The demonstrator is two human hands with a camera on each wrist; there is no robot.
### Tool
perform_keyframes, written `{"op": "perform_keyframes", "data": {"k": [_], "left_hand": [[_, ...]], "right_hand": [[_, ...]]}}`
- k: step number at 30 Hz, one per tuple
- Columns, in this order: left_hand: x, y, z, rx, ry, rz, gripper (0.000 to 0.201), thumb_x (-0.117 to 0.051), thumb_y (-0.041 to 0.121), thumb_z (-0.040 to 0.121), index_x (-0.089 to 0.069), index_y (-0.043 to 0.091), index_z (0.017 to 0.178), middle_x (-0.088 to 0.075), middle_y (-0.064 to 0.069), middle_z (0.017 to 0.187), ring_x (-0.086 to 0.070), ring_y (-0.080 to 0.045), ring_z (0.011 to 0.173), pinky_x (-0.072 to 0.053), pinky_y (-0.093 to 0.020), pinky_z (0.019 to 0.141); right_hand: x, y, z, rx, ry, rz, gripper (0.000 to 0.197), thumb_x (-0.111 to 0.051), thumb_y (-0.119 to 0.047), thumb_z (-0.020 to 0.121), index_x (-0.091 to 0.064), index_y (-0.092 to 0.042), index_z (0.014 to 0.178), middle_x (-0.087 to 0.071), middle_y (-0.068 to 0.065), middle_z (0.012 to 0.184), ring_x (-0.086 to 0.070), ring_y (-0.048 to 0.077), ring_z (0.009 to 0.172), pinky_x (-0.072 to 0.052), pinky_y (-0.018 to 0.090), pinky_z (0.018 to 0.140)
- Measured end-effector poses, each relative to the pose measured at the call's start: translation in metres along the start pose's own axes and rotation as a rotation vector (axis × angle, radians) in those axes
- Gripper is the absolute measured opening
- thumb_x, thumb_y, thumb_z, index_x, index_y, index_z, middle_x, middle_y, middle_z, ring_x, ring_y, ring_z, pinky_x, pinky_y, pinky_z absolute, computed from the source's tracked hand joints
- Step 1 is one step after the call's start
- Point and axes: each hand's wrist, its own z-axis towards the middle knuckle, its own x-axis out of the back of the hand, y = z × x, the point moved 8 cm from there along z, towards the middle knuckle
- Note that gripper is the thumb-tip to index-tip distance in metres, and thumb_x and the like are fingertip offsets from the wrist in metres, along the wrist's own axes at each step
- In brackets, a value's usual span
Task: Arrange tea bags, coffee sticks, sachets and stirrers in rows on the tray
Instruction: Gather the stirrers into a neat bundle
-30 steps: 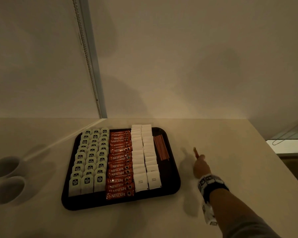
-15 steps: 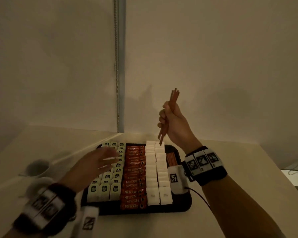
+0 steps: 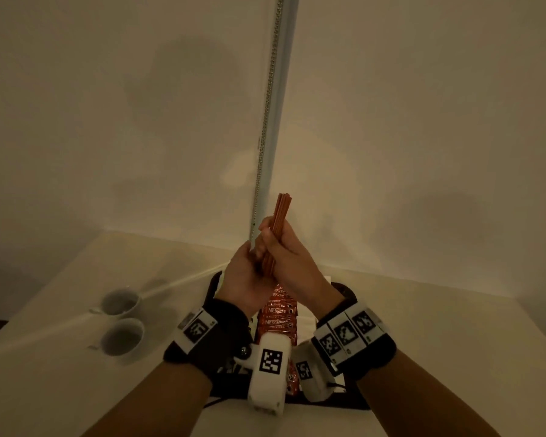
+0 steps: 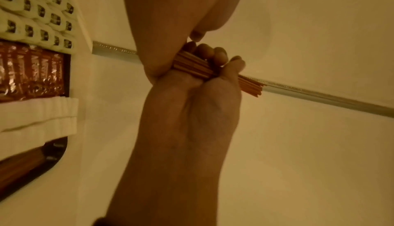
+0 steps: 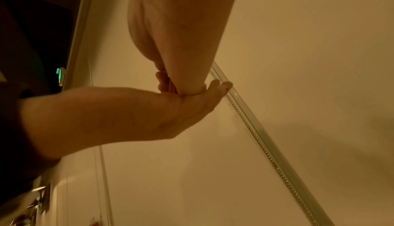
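Observation:
A bundle of brown stirrers (image 3: 281,216) stands upright above the black tray (image 3: 214,287). My right hand (image 3: 286,247) grips it around the middle, fingers curled round the sticks (image 4: 192,64). My left hand (image 3: 243,274) lies open beneath, its palm against the bundle's lower ends and my right fist. On the tray lie rows of tea bags (image 4: 38,10), red coffee sticks (image 3: 278,313) (image 4: 32,74), white sachets (image 4: 38,116) and more stirrers (image 4: 21,165). My wrists hide most of the tray in the head view.
Two white cups (image 3: 120,302) (image 3: 123,337) stand on the pale table left of the tray. A wall with a hanging bead chain (image 3: 265,121) rises right behind the table. The table's right edge (image 3: 517,326) drops off nearby.
My right hand picked the stirrers up from the table right of the tray and raised them over it. My left hand came in and met the bundle's lower end.

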Motion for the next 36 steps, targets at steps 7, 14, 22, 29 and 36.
{"op": "perform_keyframes", "data": {"k": [7, 14, 22, 29, 36], "left_hand": [[-0.027, 0.05, -0.013, -0.345, -0.173, 0.6, 0.042, -0.048, 0.047, 0.092, -0.064, 0.014, 0.112, -0.065, 0.002, 0.095, -0.059, -0.011, 0.08, -0.046, -0.026, 0.065], [-0.027, 0.062, -0.011, -0.348, -0.139, 0.568, 0.029, -0.034, 0.023, 0.103, -0.06, 0.011, 0.104, -0.07, 0.005, 0.104, -0.063, -0.005, 0.096, -0.05, -0.019, 0.078], [-0.028, 0.031, -0.013, 0.096, -0.207, 0.254, 0.026, -0.037, 0.02, 0.102, -0.054, 0.013, 0.084, -0.04, 0.002, 0.057, -0.038, -0.01, 0.047, -0.045, -0.023, 0.047], [-0.029, 0.025, -0.013, 0.115, -0.201, 0.278, 0.029, -0.036, 0.013, 0.1, -0.053, 0.012, 0.077, -0.039, 0.002, 0.055, -0.034, -0.008, 0.045, -0.037, -0.022, 0.046], [-0.039, 0.023, -0.015, 0.095, -0.271, 0.382, 0.013, -0.043, 0.021, 0.1, -0.052, 0.017, 0.093, -0.037, 0.004, 0.058, -0.031, -0.007, 0.046, -0.036, -0.023, 0.049]], "right_hand": [[-0.005, 0.006, -0.005, -0.21, -0.074, -0.031, 0.026, -0.04, -0.03, 0.099, -0.049, -0.024, 0.124, -0.047, -0.003, 0.069, -0.044, 0.01, 0.063, -0.038, 0.026, 0.059], [0.004, -0.011, -0.015, -0.314, -0.282, -0.568, 0.027, -0.048, -0.035, 0.095, -0.052, -0.01, 0.106, -0.061, 0.006, 0.088, -0.059, 0.018, 0.08, -0.052, 0.033, 0.076], [-0.008, -0.041, -0.011, 0.133, -0.561, -1.185, 0.139, -0.086, -0.055, 0.045, 0.002, -0.024, 0.149, 0.003, -0.004, 0.154, -0.007, 0.017, 0.143, -0.023, 0.031, 0.115], [-0.007, -0.033, -0.007, 0.215, -0.551, -1.25, 0.128, -0.089, -0.045, 0.048, -0.016, -0.008, 0.146, -0.013, -0.001, 0.143, -0.029, 0.011, 0.126, -0.037, 0.015, 0.1], [0.023, -0.012, 0.008, -0.305, -0.144, -0.236, 0.023, -0.051, -0.027, 0.095, -0.058, -0.01, 0.11, -0.063, -0.008, 0.074, -0.059, 0.008, 0.07, -0.05, 0.02, 0.071]]}}
